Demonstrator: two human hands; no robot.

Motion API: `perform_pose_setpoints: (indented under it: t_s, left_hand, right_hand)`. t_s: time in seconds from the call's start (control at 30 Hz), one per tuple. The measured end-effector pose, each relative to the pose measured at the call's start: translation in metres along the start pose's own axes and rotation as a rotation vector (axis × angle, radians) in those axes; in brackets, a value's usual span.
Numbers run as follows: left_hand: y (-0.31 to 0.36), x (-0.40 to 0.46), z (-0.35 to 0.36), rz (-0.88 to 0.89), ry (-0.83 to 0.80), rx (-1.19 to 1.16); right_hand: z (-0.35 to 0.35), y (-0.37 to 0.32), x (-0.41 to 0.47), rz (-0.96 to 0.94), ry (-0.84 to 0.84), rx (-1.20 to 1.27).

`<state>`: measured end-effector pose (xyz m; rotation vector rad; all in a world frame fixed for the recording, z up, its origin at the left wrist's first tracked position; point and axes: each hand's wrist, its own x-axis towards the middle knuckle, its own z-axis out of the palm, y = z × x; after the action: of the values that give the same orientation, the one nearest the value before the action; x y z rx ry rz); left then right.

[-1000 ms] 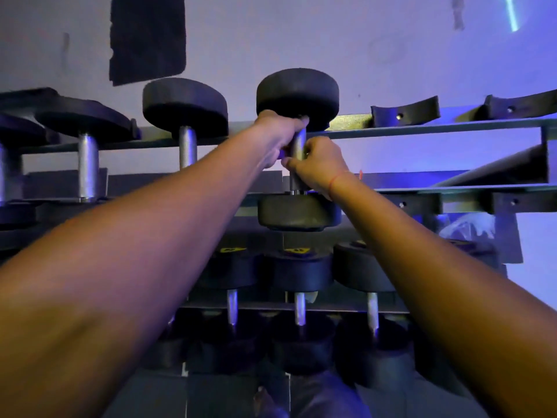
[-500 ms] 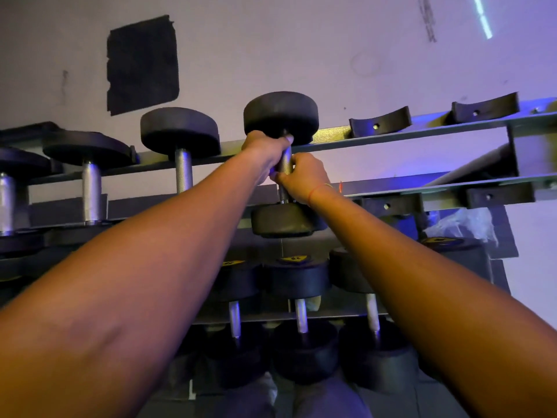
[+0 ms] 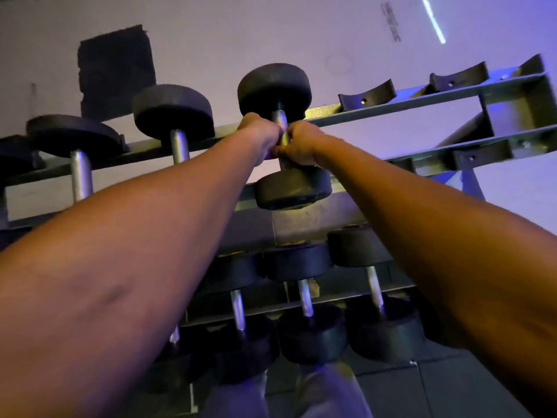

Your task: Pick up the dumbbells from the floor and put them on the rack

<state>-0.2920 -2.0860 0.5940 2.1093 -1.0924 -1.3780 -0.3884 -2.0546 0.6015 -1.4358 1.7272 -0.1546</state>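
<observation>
A black round-headed dumbbell (image 3: 274, 86) with a steel handle lies across the top tier of the metal rack (image 3: 391, 111). Its far head sits above the back rail and its near head (image 3: 294, 190) hangs at the front rail. My left hand (image 3: 260, 135) and my right hand (image 3: 301, 143) are both wrapped around the handle, side by side, hiding most of it. Both arms stretch up and forward from the bottom corners.
Two more dumbbells (image 3: 173, 111) (image 3: 72, 134) rest on the top tier to the left. Curved black cradles (image 3: 366, 95) (image 3: 459, 78) sit free to the right. Three dumbbells (image 3: 304, 297) fill the lower tier. A dark patch (image 3: 116, 70) marks the wall.
The view has tilted and shifted, so the rack now slopes up to the right. Both hands keep hold of the dumbbell handle, and the dumbbell stays on the top tier.
</observation>
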Motion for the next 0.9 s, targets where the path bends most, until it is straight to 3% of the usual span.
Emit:
perform_pose_setpoints:
  t_s: [0.13,0.3,0.43,0.63,0.8,0.9]
  left_hand:
    - [-0.006,-0.004,0.001,0.036,0.034,0.080]
    - [0.003,-0.030,-0.009,0.220,0.130,0.393]
    - [-0.001,-0.077,-0.030,0.495,0.124,0.560]
    - [-0.034,-0.151,-0.050,1.045,0.030,0.765]
    - [-0.083,-0.223,-0.033,1.230,-0.072,0.990]
    - [-0.107,-0.284,-0.004,1.390,-0.175,1.006]
  right_hand:
    - [0.006,0.006,-0.004,0.011,0.075,0.021]
    - [0.001,0.016,-0.033,0.021,0.248,0.028]
    - [-0.007,0.040,-0.086,0.008,0.376,-0.077]
    - [0.013,0.071,-0.199,0.058,0.612,-0.157]
    - [0.055,0.111,-0.323,0.201,0.718,-0.131]
    - [0.076,0.147,-0.408,0.324,0.805,-0.099]
